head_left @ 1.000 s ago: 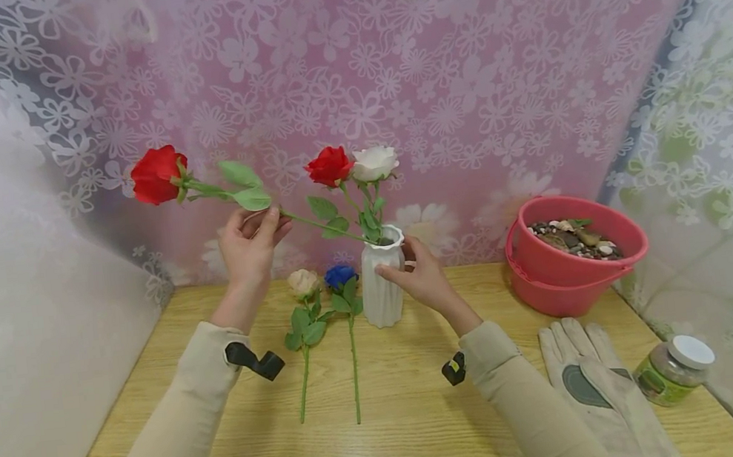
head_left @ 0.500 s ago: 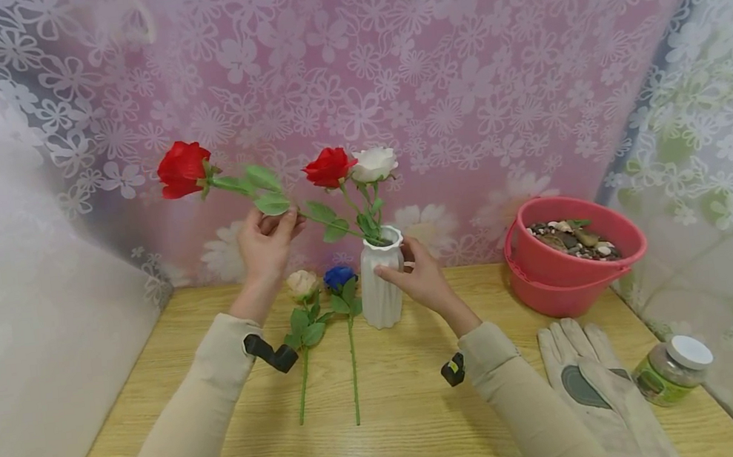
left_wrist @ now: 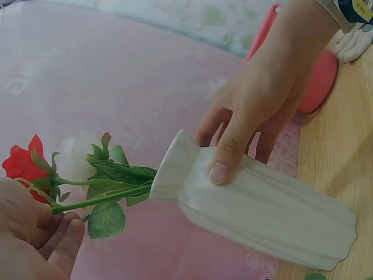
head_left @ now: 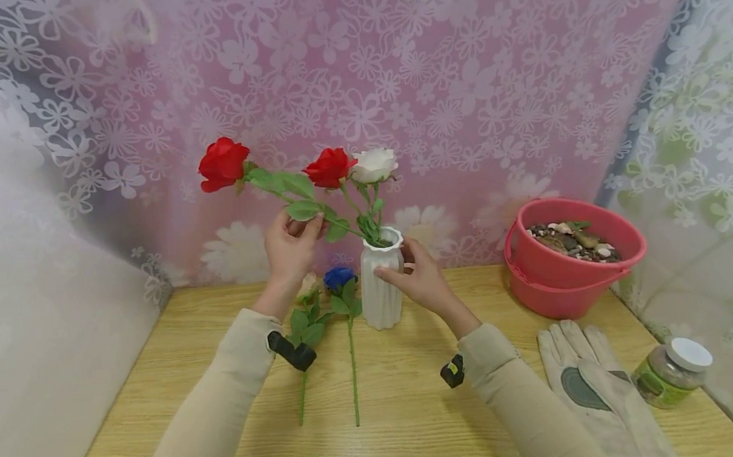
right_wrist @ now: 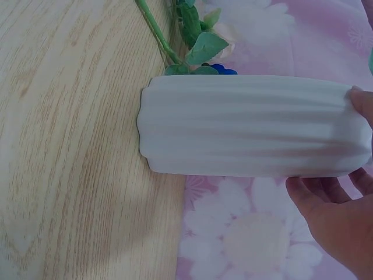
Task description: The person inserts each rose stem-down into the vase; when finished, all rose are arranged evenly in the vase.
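My left hand point(head_left: 292, 247) pinches the green stem of a red rose point(head_left: 223, 163), which leans to the left with its lower stem inside the mouth of a white fluted vase point(head_left: 381, 286). Thumb and fingers of my right hand point(head_left: 421, 275) grip the vase near its neck, as the left wrist view also shows. A second red rose point(head_left: 329, 167) and a white rose point(head_left: 375, 164) stand in the vase. On the table left of it lie a blue rose point(head_left: 340, 278) and a pale cream rose point(head_left: 308, 287), the latter partly hidden behind my left wrist.
Stacked pink buckets point(head_left: 571, 259) with pebbles in the upper one stand at the right. In front of them lie pale work gloves point(head_left: 602, 397) and a jar with a white lid point(head_left: 673, 371). A flower-patterned curtain point(head_left: 459, 85) hangs behind the wooden table point(head_left: 401, 433).
My left hand has moved right, toward the vase, and the held rose's bloom has swung right with it, closer to the other roses. The right hand and vase have stayed almost still.
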`<state>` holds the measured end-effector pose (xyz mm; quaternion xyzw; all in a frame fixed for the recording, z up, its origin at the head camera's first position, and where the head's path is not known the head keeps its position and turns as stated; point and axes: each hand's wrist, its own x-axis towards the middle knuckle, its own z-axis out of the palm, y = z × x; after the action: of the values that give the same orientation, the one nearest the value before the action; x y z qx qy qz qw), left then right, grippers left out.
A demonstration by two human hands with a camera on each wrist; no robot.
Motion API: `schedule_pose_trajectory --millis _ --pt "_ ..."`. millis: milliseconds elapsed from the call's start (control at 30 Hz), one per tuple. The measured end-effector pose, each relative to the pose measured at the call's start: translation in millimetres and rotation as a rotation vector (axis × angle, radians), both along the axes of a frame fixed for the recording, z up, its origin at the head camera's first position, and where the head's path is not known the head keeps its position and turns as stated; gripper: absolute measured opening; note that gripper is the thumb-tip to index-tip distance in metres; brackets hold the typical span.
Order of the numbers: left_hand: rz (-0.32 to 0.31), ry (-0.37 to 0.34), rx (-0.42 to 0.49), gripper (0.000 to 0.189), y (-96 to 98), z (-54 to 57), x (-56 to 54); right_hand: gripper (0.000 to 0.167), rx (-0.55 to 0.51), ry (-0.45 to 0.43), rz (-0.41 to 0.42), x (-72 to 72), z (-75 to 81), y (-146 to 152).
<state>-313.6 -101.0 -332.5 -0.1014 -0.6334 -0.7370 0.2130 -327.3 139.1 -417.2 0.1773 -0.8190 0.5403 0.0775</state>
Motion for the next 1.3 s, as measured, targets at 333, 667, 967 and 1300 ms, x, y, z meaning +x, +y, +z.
schedule_pose_trajectory --millis 333,667,967,1300 --pt "0.005 -0.010 -0.069 0.031 6.5 1.0 -7.5 0.077 -0.023 0.009 0.012 -0.7 0.3 0" --pt "-0.010 -0.015 -0.202 0.025 20.8 0.9 -10.6 0.077 -0.011 0.016 0.004 -0.2 -2.6 0" --pt "0.017 -0.072 -0.422 0.024 26.7 -6.3 -10.7 0.076 -0.011 0.010 0.005 0.7 -2.0 -2" --pt "0.025 -0.119 -0.446 0.030 30.9 -5.7 -12.8 0.076 -0.004 0.019 0.003 0.4 0.2 -1"
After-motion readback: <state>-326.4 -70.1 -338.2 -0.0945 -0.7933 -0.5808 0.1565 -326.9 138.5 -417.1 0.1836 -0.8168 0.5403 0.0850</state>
